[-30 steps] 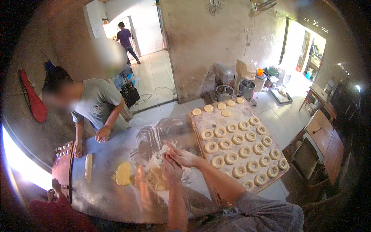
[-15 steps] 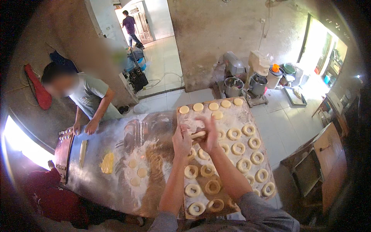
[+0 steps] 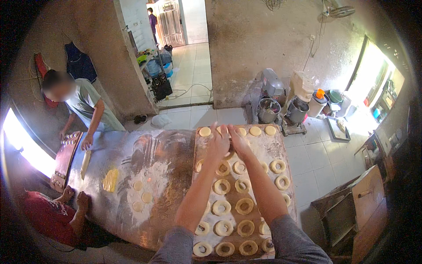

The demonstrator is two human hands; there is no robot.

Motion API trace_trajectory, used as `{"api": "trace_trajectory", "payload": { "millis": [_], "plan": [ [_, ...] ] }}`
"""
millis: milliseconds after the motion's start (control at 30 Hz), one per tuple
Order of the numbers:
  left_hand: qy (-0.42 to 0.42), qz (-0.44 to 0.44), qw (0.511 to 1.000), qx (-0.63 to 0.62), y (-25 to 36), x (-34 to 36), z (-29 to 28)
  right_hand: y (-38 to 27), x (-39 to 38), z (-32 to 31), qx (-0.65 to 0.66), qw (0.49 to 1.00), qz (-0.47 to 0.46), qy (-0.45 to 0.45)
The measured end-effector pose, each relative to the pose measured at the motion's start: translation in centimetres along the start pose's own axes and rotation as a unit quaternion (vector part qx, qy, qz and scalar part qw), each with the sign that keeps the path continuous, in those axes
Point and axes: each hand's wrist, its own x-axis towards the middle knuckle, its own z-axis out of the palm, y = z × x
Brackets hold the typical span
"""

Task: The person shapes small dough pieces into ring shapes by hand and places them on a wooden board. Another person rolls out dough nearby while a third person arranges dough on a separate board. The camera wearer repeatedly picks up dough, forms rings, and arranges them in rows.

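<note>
My left hand (image 3: 219,141) and my right hand (image 3: 238,141) are close together over the far part of a floured board (image 3: 270,147). Their fingers point away from me and lie close together. A piece of dough (image 3: 228,154) shows partly between the hands; the rest is hidden, so its full shape is unclear. Just beyond my fingers is a row of flat dough discs (image 3: 255,130), one partly covered by my left fingertips. Several dough rings (image 3: 245,206) lie in rows on the board beneath my forearms.
Left of the board, a metal-topped table (image 3: 127,154) bears a yellow lump (image 3: 110,180), a dough strip (image 3: 85,164) and small discs (image 3: 138,185). A co-worker (image 3: 90,103) stands at its far left, another person (image 3: 52,215) at its near left. Mixers (image 3: 273,83) stand by the wall.
My hands have come closer together and reach farther toward the disc row. The view has shifted. The far-left co-worker's hands have moved apart, and the near-left person's hands now show at the table.
</note>
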Motion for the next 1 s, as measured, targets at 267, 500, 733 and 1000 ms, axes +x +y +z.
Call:
{"api": "trace_trajectory", "payload": {
  "millis": [267,500,733,1000],
  "plan": [
    [-0.190,-0.107,0.946,0.240,-0.4,0.9,-2.9,-1.1,-0.5,0.5,-0.564,0.825,-0.003,0.028],
    [-0.178,-0.079,0.956,0.220,-0.7,1.8,-1.6,6.6,2.5,-4.3,-0.583,0.806,-0.022,0.098],
    [-0.027,-0.002,0.978,0.205,-5.7,8.7,0.2,5.0,2.8,-8.9,-0.604,0.792,-0.065,0.057],
    [0.203,0.118,0.969,-0.082,-11.4,-0.8,-11.2,-3.3,-2.2,5.1,-0.349,0.927,-0.118,-0.073]
  ]
}}
